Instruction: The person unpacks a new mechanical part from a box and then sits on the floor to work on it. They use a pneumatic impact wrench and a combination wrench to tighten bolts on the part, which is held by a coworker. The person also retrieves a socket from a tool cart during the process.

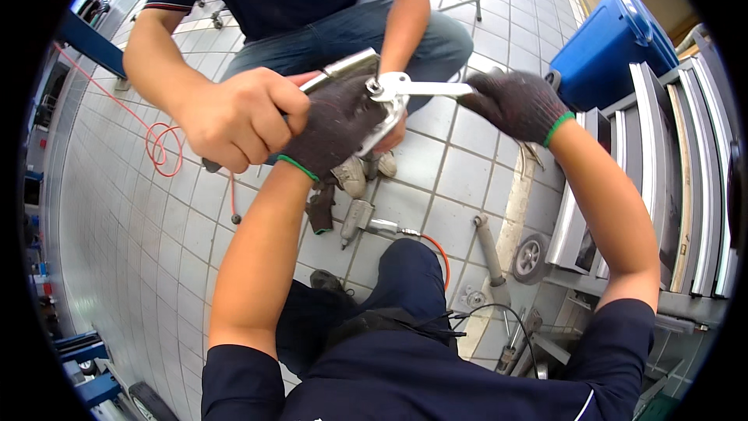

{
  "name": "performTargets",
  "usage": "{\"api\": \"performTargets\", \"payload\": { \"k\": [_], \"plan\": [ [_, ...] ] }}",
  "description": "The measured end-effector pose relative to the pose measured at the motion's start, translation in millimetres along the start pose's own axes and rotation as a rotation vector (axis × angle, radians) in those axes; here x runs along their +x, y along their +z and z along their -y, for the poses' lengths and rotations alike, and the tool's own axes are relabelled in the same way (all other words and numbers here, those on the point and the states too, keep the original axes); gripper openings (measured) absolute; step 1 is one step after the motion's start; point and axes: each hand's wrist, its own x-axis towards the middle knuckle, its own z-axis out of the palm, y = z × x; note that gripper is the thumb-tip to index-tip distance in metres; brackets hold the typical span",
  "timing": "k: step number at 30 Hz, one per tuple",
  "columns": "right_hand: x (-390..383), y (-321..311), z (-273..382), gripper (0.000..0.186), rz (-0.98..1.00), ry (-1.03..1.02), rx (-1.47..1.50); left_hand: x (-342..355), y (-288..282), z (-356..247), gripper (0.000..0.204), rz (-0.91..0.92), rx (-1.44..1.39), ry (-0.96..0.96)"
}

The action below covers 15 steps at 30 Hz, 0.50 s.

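My left hand [335,126], in a dark knit glove with a green cuff, is closed around a silver metal part [382,134]. My right hand [520,103], gloved alike, grips a silver wrench [432,89]. The wrench's far end sits at a small metal stud [374,86] on top of that part. Across from me, a co-worker's bare hand [251,118] holds a tool with a shiny cylindrical head [349,64] just above my left hand. The same person's other hand [396,134] is at the far side of the part, its fingers partly hidden.
Below our hands, an air impact tool [358,220] with a red hose [440,253] lies on the tiled floor near a dark glove [320,209]. A shock absorber [491,253] lies beside a wheeled drawer cabinet [670,164]. A blue bin [612,47] stands behind.
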Motion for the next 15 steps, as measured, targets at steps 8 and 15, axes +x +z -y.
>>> {"api": "performTargets", "payload": {
  "k": [8,15],
  "plan": [
    [-8,-50,-2,0.042,0.475,0.084,0.484,2,-10,-21,0.044,0.197,0.327,-0.067],
    [6,-23,-21,0.032,0.461,-0.345,0.771,-4,4,-1,0.04,0.078,0.096,-0.114]
  ]
}}
